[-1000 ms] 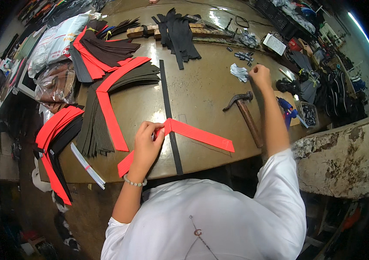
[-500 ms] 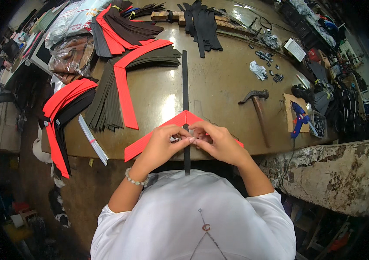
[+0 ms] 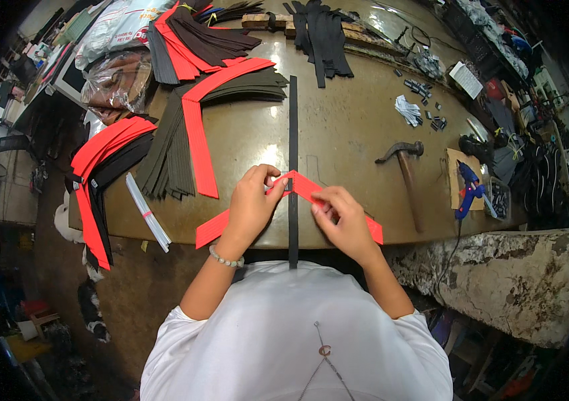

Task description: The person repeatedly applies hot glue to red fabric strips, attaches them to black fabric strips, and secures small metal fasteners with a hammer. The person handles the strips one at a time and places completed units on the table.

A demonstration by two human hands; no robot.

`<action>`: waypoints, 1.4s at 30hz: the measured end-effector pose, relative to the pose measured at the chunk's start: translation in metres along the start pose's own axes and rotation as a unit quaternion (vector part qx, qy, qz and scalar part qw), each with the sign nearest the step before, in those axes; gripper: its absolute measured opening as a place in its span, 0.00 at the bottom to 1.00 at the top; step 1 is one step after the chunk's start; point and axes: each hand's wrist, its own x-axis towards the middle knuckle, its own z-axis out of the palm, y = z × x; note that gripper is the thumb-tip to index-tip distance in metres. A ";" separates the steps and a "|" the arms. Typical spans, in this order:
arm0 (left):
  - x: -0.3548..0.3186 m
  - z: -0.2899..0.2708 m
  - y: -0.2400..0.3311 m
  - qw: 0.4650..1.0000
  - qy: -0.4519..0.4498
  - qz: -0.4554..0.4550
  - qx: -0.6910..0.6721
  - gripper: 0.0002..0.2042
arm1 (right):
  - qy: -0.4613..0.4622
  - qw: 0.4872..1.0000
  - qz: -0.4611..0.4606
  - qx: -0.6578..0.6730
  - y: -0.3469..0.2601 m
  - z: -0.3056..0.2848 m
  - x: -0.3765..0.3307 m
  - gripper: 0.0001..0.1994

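Note:
A bent red ribbed strip [image 3: 212, 229] lies in front of me as a wide V, its peak pointing away. A narrow black strap [image 3: 293, 127] runs straight from the far table toward me, crossing it at the peak. My left hand [image 3: 252, 204] is closed with thumb and fingers at the red strip just left of the peak. Beside that thumb tip sits a small dark piece [image 3: 289, 184]. My right hand [image 3: 341, 217] has its fingertips closed on the strip's right arm; part of that arm is hidden beneath the hand.
Red and dark strip bundles [image 3: 194, 127] lie to the left, near a bundle of thin white strips [image 3: 147, 212]. A hammer [image 3: 407, 177] rests at right, with small clips [image 3: 418, 87] beyond it and a blue glue gun [image 3: 469, 187] farther right. Black strips [image 3: 321, 40] lie at the back.
My hands have moved apart from their meeting point over the peak. The left now sits left of the peak, the right on the right arm. The small dark piece has come into view.

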 end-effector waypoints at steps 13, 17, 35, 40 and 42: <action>-0.006 0.006 -0.001 0.998 0.039 0.041 0.014 0.06 | -0.092 0.957 -0.231 -0.147 -0.010 0.016 -0.001 0.14; -0.007 0.006 0.000 0.997 0.044 0.052 0.031 0.05 | -0.087 0.959 -0.248 -0.101 -0.004 -0.001 0.037 0.09; -0.008 0.002 -0.002 0.999 0.016 0.029 -0.003 0.07 | -0.121 0.992 0.005 0.042 0.010 0.003 0.098 0.05; -0.008 0.001 0.004 0.998 0.004 0.029 0.055 0.10 | -0.095 0.994 -0.051 0.018 0.016 0.005 0.101 0.08; -0.009 0.003 0.008 0.996 0.007 0.037 0.080 0.12 | -0.123 0.991 0.039 0.041 0.015 0.004 0.105 0.10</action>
